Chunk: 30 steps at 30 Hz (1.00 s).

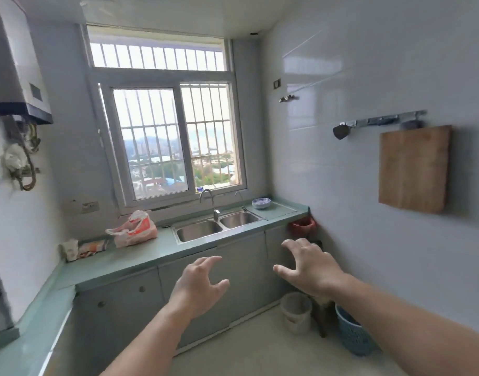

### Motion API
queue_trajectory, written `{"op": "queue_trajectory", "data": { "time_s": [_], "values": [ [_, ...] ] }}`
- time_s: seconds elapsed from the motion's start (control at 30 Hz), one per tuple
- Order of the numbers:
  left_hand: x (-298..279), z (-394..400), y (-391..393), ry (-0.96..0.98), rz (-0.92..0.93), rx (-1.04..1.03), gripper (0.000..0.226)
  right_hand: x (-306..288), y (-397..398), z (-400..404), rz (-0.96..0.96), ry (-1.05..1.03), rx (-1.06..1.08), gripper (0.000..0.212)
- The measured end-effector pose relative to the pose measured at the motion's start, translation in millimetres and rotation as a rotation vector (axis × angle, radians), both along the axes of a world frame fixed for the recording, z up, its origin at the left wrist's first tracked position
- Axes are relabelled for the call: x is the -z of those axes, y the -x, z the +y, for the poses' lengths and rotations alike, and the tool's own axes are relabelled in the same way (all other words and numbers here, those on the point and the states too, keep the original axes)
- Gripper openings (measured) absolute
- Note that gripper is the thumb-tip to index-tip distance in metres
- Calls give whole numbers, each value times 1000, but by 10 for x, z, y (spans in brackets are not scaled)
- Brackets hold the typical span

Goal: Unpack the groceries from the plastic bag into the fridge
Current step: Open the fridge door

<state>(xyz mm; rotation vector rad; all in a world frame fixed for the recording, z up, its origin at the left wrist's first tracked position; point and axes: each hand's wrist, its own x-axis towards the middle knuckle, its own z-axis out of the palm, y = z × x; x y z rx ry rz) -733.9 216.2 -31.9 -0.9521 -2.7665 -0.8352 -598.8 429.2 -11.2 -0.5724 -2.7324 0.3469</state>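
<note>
A translucent plastic bag (pixel 132 229) with red print sits filled on the green countertop (pixel 140 256), left of the sink and under the window. My left hand (pixel 199 284) is held out in front of the cabinets, fingers spread, holding nothing. My right hand (pixel 308 267) hovers to its right at the same height, also spread and empty. Both hands are well short of the bag, below and to its right. No fridge is clearly in view.
A double steel sink (pixel 218 226) with a tap lies in the counter. A small carton (pixel 70 249) and a flat packet (pixel 93 247) lie left of the bag. A bowl (pixel 261 203) sits right of the sink. A white bucket (pixel 296 312), blue basket (pixel 352 335) and stool stand on the floor.
</note>
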Motion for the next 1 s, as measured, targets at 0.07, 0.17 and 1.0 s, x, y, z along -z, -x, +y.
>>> {"op": "queue_trajectory", "data": {
  "time_s": [0.07,0.17,1.0],
  "values": [
    [-13,237,405,4,6,73,60,-26,211,164,-20,6,79,70],
    [-72,640,835,0,17,174,60,-76,418,423,-15,8,188,70],
    [-82,5727,1322,66,141,1001,59,96,465,3853,33,43,873,66]
  ]
}}
